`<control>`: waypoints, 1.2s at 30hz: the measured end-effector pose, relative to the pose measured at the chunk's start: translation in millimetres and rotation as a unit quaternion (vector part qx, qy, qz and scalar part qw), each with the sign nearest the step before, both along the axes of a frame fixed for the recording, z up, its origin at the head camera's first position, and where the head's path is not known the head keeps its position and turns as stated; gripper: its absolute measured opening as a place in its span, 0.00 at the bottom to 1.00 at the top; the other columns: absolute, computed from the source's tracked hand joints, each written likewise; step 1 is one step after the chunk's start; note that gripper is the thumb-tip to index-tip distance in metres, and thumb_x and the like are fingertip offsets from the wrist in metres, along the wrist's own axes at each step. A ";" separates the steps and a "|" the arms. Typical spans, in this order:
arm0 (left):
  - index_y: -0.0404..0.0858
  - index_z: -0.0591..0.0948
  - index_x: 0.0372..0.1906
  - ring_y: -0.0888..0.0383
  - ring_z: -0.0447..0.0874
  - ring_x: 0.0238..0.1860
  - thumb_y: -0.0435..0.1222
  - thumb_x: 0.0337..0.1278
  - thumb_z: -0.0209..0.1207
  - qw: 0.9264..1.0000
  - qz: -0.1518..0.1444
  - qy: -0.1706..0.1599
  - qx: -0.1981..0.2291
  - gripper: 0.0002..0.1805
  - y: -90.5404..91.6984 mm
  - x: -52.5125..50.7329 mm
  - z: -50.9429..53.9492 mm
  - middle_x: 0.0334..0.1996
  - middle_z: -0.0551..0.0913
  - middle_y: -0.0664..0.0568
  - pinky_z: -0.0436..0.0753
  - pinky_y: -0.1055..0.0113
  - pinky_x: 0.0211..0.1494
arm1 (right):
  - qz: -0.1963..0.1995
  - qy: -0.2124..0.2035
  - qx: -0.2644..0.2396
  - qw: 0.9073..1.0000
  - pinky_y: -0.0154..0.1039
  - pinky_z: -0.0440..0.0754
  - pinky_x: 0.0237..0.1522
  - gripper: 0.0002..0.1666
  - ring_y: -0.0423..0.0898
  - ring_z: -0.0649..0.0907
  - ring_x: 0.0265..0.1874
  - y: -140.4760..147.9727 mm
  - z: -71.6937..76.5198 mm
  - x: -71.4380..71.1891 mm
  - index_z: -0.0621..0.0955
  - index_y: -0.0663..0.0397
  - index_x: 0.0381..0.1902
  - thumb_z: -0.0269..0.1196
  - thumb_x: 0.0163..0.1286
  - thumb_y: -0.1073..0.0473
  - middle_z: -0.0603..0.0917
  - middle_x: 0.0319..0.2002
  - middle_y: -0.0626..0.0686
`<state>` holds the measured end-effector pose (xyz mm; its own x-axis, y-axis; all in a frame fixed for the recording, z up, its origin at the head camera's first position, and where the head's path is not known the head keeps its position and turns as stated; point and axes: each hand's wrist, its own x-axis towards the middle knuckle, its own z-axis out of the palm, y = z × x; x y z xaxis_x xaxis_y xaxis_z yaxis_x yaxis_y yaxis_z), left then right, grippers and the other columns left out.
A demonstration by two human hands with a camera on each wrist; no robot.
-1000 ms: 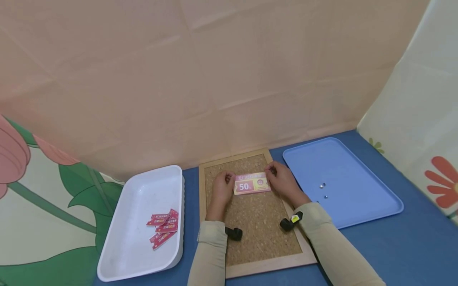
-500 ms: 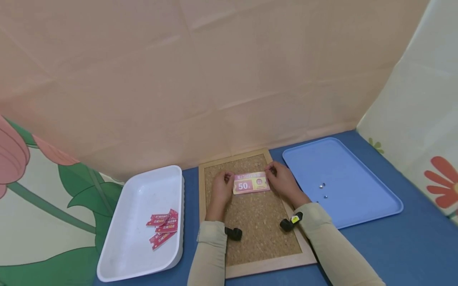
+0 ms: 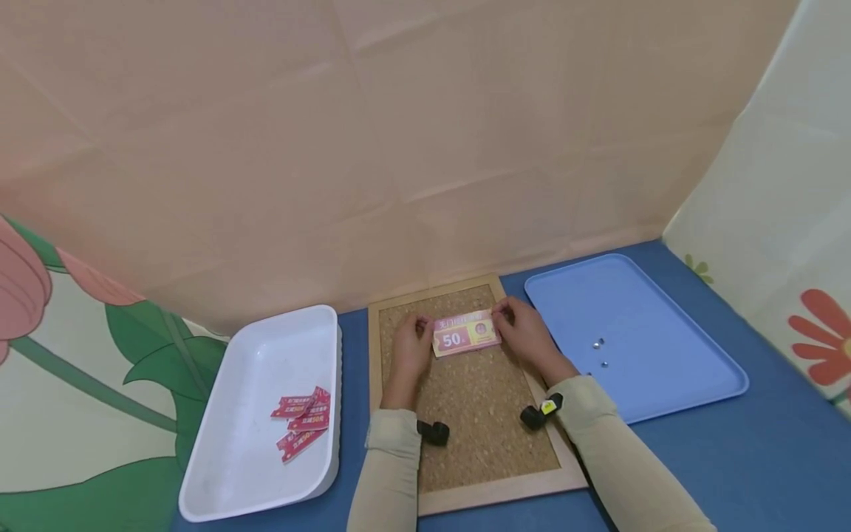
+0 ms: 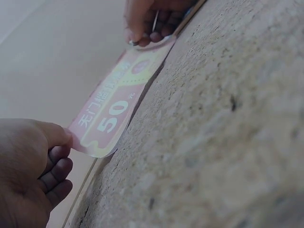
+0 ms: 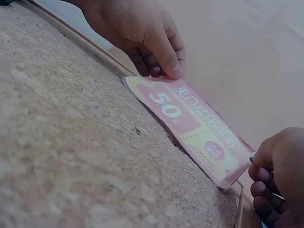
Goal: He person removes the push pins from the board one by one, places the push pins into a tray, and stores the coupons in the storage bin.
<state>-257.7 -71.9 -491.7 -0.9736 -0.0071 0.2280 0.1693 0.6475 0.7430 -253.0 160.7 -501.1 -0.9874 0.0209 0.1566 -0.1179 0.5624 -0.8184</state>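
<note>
A pink and yellow paper coupon (image 3: 467, 334) marked 50 is held just over the upper part of a wood-framed cork board (image 3: 488, 428). My left hand (image 3: 411, 351) pinches its left end between thumb and forefinger. At the other end, my right hand (image 3: 528, 336) pinches the upper right corner. A small silvery metal piece (image 5: 252, 157), perhaps a thumbtack, shows between the right thumb and forefinger. In the left wrist view a thin metal pin (image 4: 155, 21) is visible at the right hand's fingers. The coupon's lower edge curves near the cork.
Left of the board stands a white tub (image 3: 233, 473) with several red coupons (image 3: 304, 421) inside. A blue tray (image 3: 665, 355) lies to the right, bearing several small silvery pieces (image 3: 598, 344). A draped pinkish cloth (image 3: 425, 148) rises behind the board.
The coupon has shifted slightly toward the board's far edge and slants a little more, its right end higher. Both hands keep their hold on it; the tub and tray stay put.
</note>
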 end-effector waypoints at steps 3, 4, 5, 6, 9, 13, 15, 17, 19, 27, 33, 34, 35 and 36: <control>0.39 0.79 0.39 0.56 0.76 0.40 0.37 0.68 0.57 1.000 0.000 0.007 0.000 0.05 0.3 -0.4 0.0 0.36 0.77 0.52 0.77 0.61 0.45 | 0.003 0.004 -0.005 1.000 0.44 0.74 0.37 0.09 0.49 0.76 0.37 0.8 1.4 0.5 0.77 0.53 0.44 0.56 0.73 0.55 0.78 0.39 0.53; 0.39 0.79 0.39 0.56 0.76 0.40 0.37 0.68 0.57 1.000 0.000 0.008 0.001 0.05 0.4 -0.4 -0.1 0.36 0.77 0.51 0.77 0.61 0.45 | 0.002 0.006 -0.007 1.000 0.44 0.74 0.37 0.08 0.49 0.76 0.36 0.9 2.0 0.6 0.77 0.53 0.44 0.56 0.72 0.55 0.78 0.38 0.53; 0.39 0.79 0.39 0.56 0.76 0.40 0.36 0.68 0.57 1.000 0.000 0.007 0.001 0.05 0.5 -0.4 0.0 0.36 0.77 0.51 0.77 0.61 0.45 | 0.002 0.009 -0.008 1.000 0.44 0.74 0.36 0.08 0.49 0.76 0.36 1.2 2.1 0.8 0.77 0.53 0.43 0.57 0.72 0.55 0.79 0.38 0.53; 0.39 0.79 0.39 0.56 0.76 0.40 0.37 0.68 0.57 1.000 0.001 0.005 0.000 0.05 0.8 -0.4 0.1 0.36 0.77 0.52 0.77 0.61 0.45 | 0.002 0.011 -0.009 1.000 0.44 0.74 0.36 0.08 0.49 0.76 0.36 1.5 2.1 0.8 0.77 0.53 0.43 0.57 0.72 0.55 0.79 0.38 0.53; 0.39 0.79 0.40 0.56 0.75 0.40 0.37 0.68 0.57 1.000 0.001 0.003 0.000 0.06 1.9 0.3 0.1 0.36 0.77 0.52 0.77 0.62 0.45 | 0.004 0.021 -0.008 1.000 0.44 0.74 0.35 0.08 0.49 0.77 0.35 3.1 1.8 1.6 0.77 0.54 0.43 0.56 0.72 0.56 0.79 0.37 0.53; 0.38 0.79 0.41 0.55 0.76 0.40 0.38 0.69 0.56 1.000 0.002 0.008 0.004 0.07 4.1 0.5 2.0 0.37 0.77 0.51 0.77 0.61 0.45 | 0.005 0.032 -0.009 0.999 0.44 0.75 0.37 0.09 0.48 0.77 0.36 5.1 2.9 1.5 0.78 0.54 0.44 0.56 0.73 0.56 0.80 0.38 0.53; 0.38 0.79 0.41 0.55 0.76 0.40 0.38 0.69 0.56 1.000 0.003 0.016 0.009 0.07 5.2 0.4 2.8 0.37 0.77 0.50 0.77 0.60 0.45 | 0.006 0.035 -0.012 0.999 0.45 0.75 0.37 0.09 0.49 0.77 0.36 5.7 4.1 1.5 0.78 0.54 0.44 0.57 0.72 0.56 0.80 0.38 0.53; 0.37 0.79 0.41 0.54 0.76 0.40 0.36 0.69 0.56 1.000 0.003 0.027 0.013 0.06 6.0 0.8 3.1 0.36 0.76 0.50 0.77 0.60 0.45 | 0.006 0.035 -0.014 0.999 0.45 0.75 0.38 0.09 0.49 0.77 0.37 6.0 4.8 1.8 0.77 0.54 0.44 0.57 0.72 0.56 0.80 0.38 0.53; 0.37 0.79 0.40 0.54 0.76 0.39 0.35 0.68 0.56 0.999 0.003 0.040 0.015 0.05 6.7 1.1 2.6 0.36 0.76 0.50 0.77 0.60 0.44 | 0.005 0.032 -0.015 0.999 0.46 0.75 0.39 0.08 0.49 0.77 0.37 6.0 4.8 2.3 0.77 0.54 0.44 0.57 0.72 0.56 0.80 0.39 0.54; 0.38 0.78 0.42 0.54 0.77 0.42 0.38 0.69 0.55 0.998 0.008 0.044 0.042 0.07 7.2 4.4 6.3 0.39 0.77 0.49 0.77 0.58 0.47 | -0.002 0.050 -0.014 0.999 0.47 0.75 0.40 0.09 0.50 0.78 0.38 5.9 6.4 6.1 0.77 0.55 0.44 0.57 0.73 0.56 0.80 0.39 0.55; 0.40 0.78 0.43 0.56 0.76 0.44 0.41 0.70 0.55 0.996 0.005 0.052 0.068 0.09 8.7 7.3 11.2 0.41 0.77 0.51 0.76 0.60 0.50 | -0.004 0.071 -0.018 0.997 0.47 0.75 0.42 0.09 0.50 0.78 0.39 6.0 11.2 8.3 0.78 0.55 0.43 0.58 0.72 0.55 0.80 0.40 0.55; 0.40 0.79 0.44 0.56 0.76 0.45 0.42 0.70 0.55 0.996 0.005 0.052 0.076 0.09 9.2 8.3 13.4 0.41 0.77 0.52 0.76 0.60 0.51 | -0.003 0.072 -0.021 0.997 0.47 0.75 0.42 0.09 0.50 0.78 0.39 5.9 12.0 8.2 0.78 0.55 0.43 0.58 0.72 0.56 0.80 0.40 0.55; 0.41 0.79 0.44 0.56 0.76 0.45 0.43 0.69 0.55 0.995 0.004 0.051 0.083 0.10 9.4 9.2 15.8 0.41 0.77 0.52 0.76 0.60 0.51 | -0.003 0.075 -0.023 0.997 0.47 0.75 0.42 0.09 0.50 0.78 0.39 5.4 12.9 8.1 0.78 0.55 0.43 0.59 0.71 0.56 0.80 0.40 0.55; 0.41 0.79 0.44 0.56 0.76 0.45 0.43 0.69 0.55 0.994 0.005 0.049 0.092 0.10 9.5 10.4 18.5 0.41 0.77 0.52 0.76 0.60 0.51 | -0.002 0.078 -0.023 0.997 0.47 0.75 0.43 0.09 0.50 0.78 0.39 4.8 13.5 7.8 0.78 0.56 0.43 0.59 0.71 0.56 0.80 0.40 0.55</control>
